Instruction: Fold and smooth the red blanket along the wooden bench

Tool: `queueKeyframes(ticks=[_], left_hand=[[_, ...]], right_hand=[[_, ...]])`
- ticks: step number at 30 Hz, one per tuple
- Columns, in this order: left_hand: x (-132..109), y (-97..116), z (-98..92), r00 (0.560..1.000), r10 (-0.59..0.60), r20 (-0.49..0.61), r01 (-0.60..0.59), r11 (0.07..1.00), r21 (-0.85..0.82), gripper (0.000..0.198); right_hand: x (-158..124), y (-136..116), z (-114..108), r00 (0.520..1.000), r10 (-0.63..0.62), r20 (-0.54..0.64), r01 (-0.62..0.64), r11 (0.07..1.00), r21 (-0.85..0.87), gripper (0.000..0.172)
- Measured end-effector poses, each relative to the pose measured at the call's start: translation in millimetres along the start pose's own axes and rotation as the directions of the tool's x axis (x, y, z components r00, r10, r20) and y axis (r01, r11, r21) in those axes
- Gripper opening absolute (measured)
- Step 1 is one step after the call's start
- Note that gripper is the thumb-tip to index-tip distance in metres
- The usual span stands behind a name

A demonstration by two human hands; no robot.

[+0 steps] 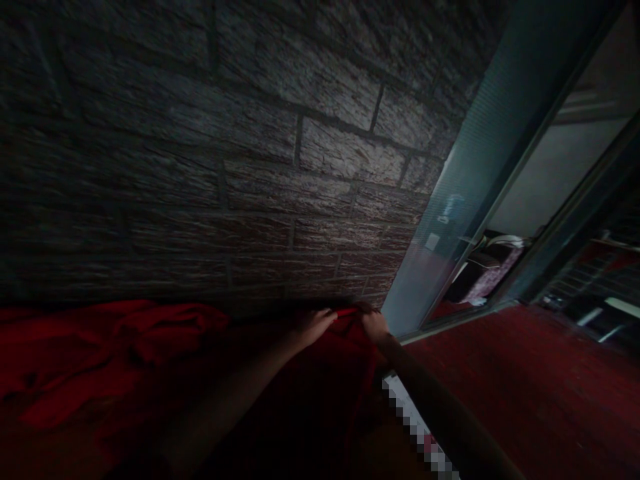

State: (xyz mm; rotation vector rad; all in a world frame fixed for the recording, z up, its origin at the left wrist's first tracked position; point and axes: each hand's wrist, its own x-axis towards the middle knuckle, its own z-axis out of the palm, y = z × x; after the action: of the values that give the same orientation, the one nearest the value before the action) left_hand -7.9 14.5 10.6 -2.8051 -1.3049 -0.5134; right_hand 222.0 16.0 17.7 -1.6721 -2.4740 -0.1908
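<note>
Both my hands grip the upper edge of a dark red cloth (345, 350) close to the brick wall. My left hand (316, 327) is closed on the edge, and a short stretch of brighter red fabric shows between the hands. To its right, my right hand (374, 325) pinches the same edge near the cloth's right corner. The cloth hangs or lies toward me, its lower part lost in deep shadow. More red fabric (165, 333) lies bunched and creased on the left along the wall's foot.
A textured brick wall (260, 173) fills the far side. On the right stands a grey door frame (450, 200) with a doorway, where a bundle of dark and patterned things (493, 270) sits. Red floor (500, 373) spreads at the right; a pale blurred-out patch (417, 420) lies under my right arm.
</note>
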Motion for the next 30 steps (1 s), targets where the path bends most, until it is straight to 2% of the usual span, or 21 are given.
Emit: queueKeyframes(ticks=[7, 11, 15, 19, 21, 26, 30], left_hand=[[-11, -2, 14.1, 0.999, 0.006, -0.049, 0.002, 0.986, 0.169, 0.038], [-17, -4, 15.4, 0.994, 0.085, -0.067, -0.069, 0.973, 0.221, 0.037], [-20, -5, 12.4, 0.992, 0.124, -0.005, -0.118, 0.958, 0.263, 0.040], [-21, -6, 8.5, 0.994, 0.110, 0.002, -0.107, 0.956, 0.274, 0.058], [-22, -5, 6.3, 0.994, 0.105, 0.013, -0.104, 0.959, 0.264, 0.061], [-27, 2, 1.1, 1.000, 0.007, -0.015, -0.002, 0.944, 0.331, 0.058], [-31, 10, -0.3, 0.997, -0.080, 0.006, 0.072, 0.918, 0.389, 0.046]], right_hand=[[-17, 21, 1, 0.992, -0.113, 0.050, 0.114, 0.993, -0.026, 0.039], [-20, 20, 3, 0.996, -0.037, 0.083, 0.041, 0.998, -0.041, 0.037], [-16, 14, 7, 0.993, 0.069, 0.095, -0.064, 0.996, -0.058, 0.040], [-14, 15, 8, 0.993, 0.034, 0.110, -0.029, 0.999, -0.046, 0.048], [-14, 17, 7, 0.992, 0.006, 0.123, -0.001, 0.999, -0.039, 0.050], [-13, 13, 3, 0.996, 0.000, 0.089, 0.003, 0.999, -0.033, 0.050], [-5, 1, 5, 0.984, -0.174, 0.032, 0.175, 0.985, -0.012, 0.057]])
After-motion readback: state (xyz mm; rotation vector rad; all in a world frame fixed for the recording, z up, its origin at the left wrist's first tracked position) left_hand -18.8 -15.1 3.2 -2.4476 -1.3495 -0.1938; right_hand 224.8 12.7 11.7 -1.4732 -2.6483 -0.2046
